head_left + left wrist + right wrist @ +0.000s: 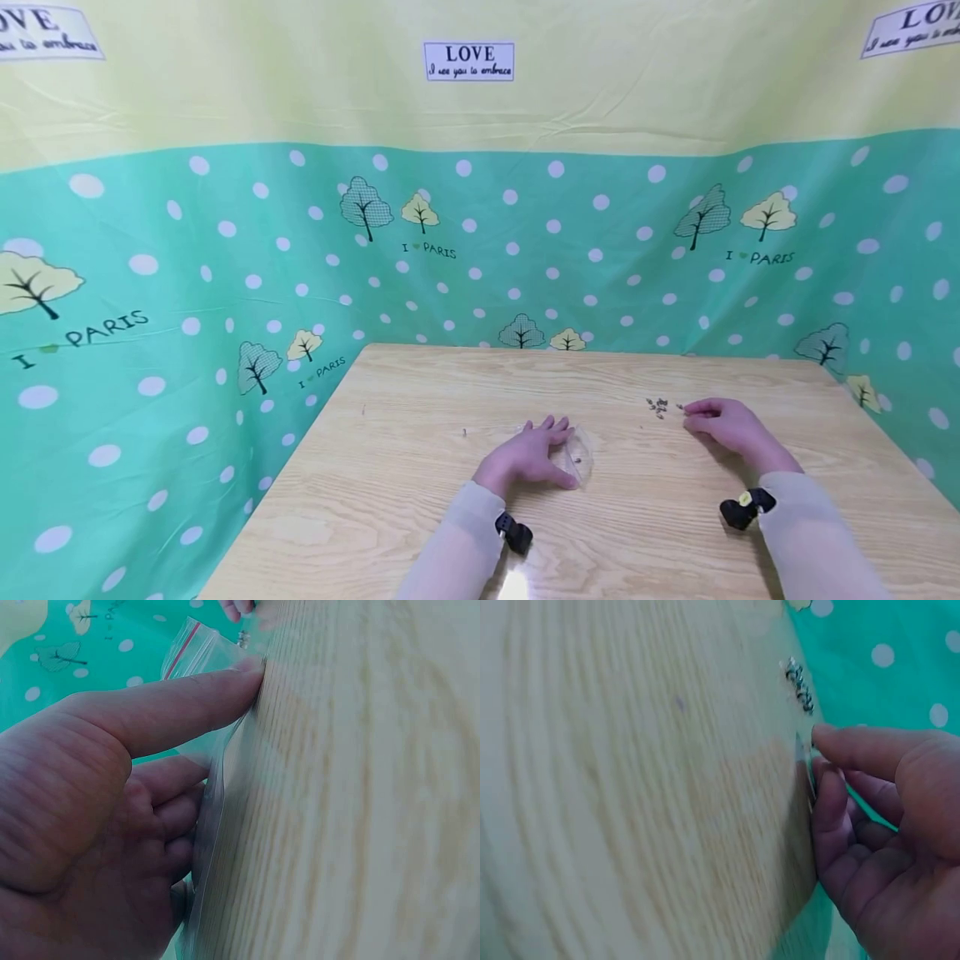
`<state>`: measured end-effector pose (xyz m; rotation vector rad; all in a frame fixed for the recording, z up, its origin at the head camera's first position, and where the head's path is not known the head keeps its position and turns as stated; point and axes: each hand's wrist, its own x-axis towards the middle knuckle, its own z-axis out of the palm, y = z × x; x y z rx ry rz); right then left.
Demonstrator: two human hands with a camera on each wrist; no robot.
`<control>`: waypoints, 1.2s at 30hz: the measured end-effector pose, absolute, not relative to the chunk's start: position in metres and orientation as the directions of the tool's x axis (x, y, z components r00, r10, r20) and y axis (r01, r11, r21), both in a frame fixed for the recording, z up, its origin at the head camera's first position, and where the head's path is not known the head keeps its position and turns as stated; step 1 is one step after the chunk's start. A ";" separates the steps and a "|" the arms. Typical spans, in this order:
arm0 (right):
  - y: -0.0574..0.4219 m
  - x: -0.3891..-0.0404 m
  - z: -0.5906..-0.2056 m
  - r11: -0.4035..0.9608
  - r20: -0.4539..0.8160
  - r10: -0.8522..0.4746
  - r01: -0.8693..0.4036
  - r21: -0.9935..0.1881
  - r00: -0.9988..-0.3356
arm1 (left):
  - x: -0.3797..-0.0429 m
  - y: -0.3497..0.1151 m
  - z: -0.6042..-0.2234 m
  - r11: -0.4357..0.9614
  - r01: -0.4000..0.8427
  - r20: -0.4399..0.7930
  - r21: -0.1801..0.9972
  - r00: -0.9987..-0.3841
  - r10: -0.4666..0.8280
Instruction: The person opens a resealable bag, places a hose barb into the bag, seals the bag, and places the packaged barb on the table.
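Observation:
My left hand (527, 454) lies with spread fingers on a clear zip-lock bag (585, 450), pressing it to the table. A single small dark piece (577, 460) shows at the bag. In the left wrist view the bag's red-striped zip edge (182, 651) stands up beyond the thumb. To the right, my right hand (726, 427) has thumb and index finger close together at a small metal screw (679, 407), which it appears to pinch. Just left of those fingertips sits a little heap of small metal screws (660, 407); the heap also shows in the right wrist view.
A light wood-grain table (390, 500) spreads under both hands. One tiny piece (464, 432) lies on it left of the left hand. A green and yellow patterned curtain (480, 250) hangs behind the table and along its sides.

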<state>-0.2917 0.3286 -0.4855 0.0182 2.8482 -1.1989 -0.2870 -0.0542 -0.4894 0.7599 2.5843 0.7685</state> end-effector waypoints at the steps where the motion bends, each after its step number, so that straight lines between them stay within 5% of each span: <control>1: 0.330 -0.293 -0.486 0.704 -0.044 -0.007 0.026 -0.709 -0.999 | -0.287 -0.054 -0.489 0.711 0.394 -0.164 0.583 -0.800 0.578; 36: 0.323 -0.310 -0.491 0.749 -0.011 -0.065 -0.042 -0.661 -0.998 | -0.287 -0.055 -0.487 0.704 0.381 -0.168 0.599 -0.800 0.576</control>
